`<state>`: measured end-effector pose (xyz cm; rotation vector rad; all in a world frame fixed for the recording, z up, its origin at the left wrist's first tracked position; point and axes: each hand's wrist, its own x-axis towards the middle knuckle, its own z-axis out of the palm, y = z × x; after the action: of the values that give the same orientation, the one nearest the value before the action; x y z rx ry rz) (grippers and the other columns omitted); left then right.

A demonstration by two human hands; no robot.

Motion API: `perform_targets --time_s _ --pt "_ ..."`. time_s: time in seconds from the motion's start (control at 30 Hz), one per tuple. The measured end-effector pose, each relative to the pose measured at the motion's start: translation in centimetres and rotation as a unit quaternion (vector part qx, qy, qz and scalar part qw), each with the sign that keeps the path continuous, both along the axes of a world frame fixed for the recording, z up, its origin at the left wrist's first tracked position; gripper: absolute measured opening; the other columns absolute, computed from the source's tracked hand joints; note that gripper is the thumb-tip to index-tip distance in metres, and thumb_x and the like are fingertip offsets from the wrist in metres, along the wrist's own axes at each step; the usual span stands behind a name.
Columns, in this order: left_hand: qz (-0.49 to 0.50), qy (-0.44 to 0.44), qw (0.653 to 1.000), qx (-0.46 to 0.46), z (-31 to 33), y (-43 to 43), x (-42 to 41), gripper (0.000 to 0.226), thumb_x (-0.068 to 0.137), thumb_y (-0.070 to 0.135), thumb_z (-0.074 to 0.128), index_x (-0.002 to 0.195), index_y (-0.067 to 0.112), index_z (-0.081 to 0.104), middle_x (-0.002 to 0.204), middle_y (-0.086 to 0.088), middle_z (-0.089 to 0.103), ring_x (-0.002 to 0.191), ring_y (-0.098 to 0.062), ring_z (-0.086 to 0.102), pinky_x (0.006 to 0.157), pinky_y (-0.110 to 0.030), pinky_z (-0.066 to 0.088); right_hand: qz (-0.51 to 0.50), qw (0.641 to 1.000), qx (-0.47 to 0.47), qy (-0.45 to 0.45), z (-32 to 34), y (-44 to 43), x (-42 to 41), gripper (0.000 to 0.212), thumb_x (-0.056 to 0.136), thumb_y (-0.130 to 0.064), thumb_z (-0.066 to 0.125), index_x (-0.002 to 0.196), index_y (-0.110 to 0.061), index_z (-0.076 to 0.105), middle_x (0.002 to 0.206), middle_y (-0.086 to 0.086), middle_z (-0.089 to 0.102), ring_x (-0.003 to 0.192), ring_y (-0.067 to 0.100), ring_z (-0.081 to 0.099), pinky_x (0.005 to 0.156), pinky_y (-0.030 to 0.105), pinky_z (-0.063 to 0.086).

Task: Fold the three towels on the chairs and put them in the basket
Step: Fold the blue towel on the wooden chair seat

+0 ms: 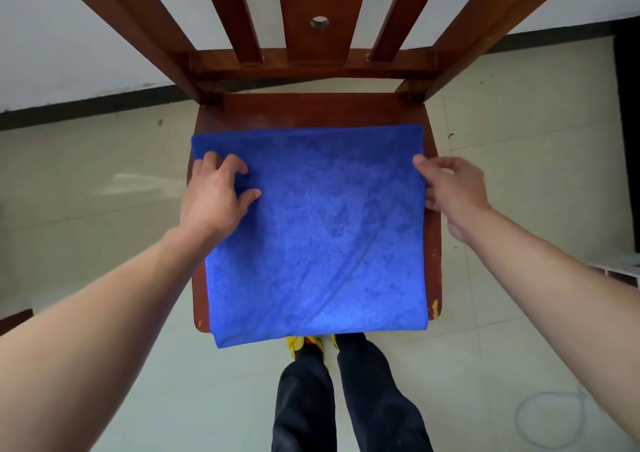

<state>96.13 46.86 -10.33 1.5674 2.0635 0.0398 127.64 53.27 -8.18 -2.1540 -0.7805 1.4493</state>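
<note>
Head camera looks straight down on a blue microfibre towel (322,230) lying flat on the seat of a red-brown wooden slat-back chair (311,109). The towel covers most of the seat. Its near edge hangs just over the seat's front, and a strip of bare wood shows behind its far edge. A second layer of cloth shows along the near and left edges, so it lies doubled.

Your left hand (216,195) rests on the towel's far left part, with bent fingers and the thumb set down on the cloth. I cannot tell whether that grip holds a pinch of cloth or only presses on it.

Your right hand (453,188) is at the towel's right edge, towards the far corner. Its grip is clamped on that edge, with the forefinger on top and the other fingers curled under.

Your legs in dark trousers (304,399) and your yellow shoes (298,342) stand just before the chair on a pale tiled floor (86,192). A pale loop of cable (540,420) lies on the floor to your right.
</note>
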Motion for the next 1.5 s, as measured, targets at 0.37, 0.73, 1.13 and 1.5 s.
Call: perform_targets --time_s 0.37,0.73,1.13,1.5 --pt "0.01 0.043 0.999 -0.03 1.1 -0.1 1.5 0.041 0.086 0.027 0.067 0.121 0.011 0.052 0.12 -0.018 0.046 0.112 -0.037 0.041 0.082 -0.046 0.044 0.072 0.976 0.038 -0.204 -0.4 -4.2 2.4 0.011 0.085 -0.009 0.065 0.09 -0.018 0.068 0.077 -0.005 0.065 0.072 0.013 0.06 0.07 0.023 0.045" --pt "0.005 0.055 0.998 -0.024 1.3 -5.0 3.4 0.036 0.082 0.01 0.062 0.118 0.011 0.055 0.126 -0.014 0.042 0.112 -0.035 0.038 0.075 -0.044 0.045 0.151 0.972 -0.009 -0.179 0.4 0.3 -1.1 0.05 0.075 -0.055 0.07 0.088 -0.007 0.066 0.083 0.008 0.068 0.08 0.025 0.065 0.072 0.036 0.052" --pt "0.002 0.047 0.993 -0.104 1.3 -2.5 1.9 0.045 0.078 0.019 0.074 0.117 0.018 0.052 0.124 -0.009 0.038 0.115 -0.03 0.037 0.078 -0.037 0.04 -0.007 0.99 -0.091 0.106 0.8 6.9 -2.3 0.041 0.077 0.0 0.072 0.116 -0.01 0.062 0.108 0.008 0.069 0.094 0.023 0.068 0.078 0.039 0.059" --pt "0.122 0.022 0.992 0.006 1.8 -7.2 2.7 0.029 0.082 0.022 0.067 0.105 0.013 0.054 0.111 -0.01 0.048 0.104 -0.03 0.048 0.071 -0.039 0.044 0.142 0.955 0.11 -0.237 0.1 -0.7 0.5 0.02 0.081 -0.03 0.071 0.094 -0.021 0.058 0.078 -0.011 0.058 0.074 0.011 0.055 0.068 0.023 0.043"
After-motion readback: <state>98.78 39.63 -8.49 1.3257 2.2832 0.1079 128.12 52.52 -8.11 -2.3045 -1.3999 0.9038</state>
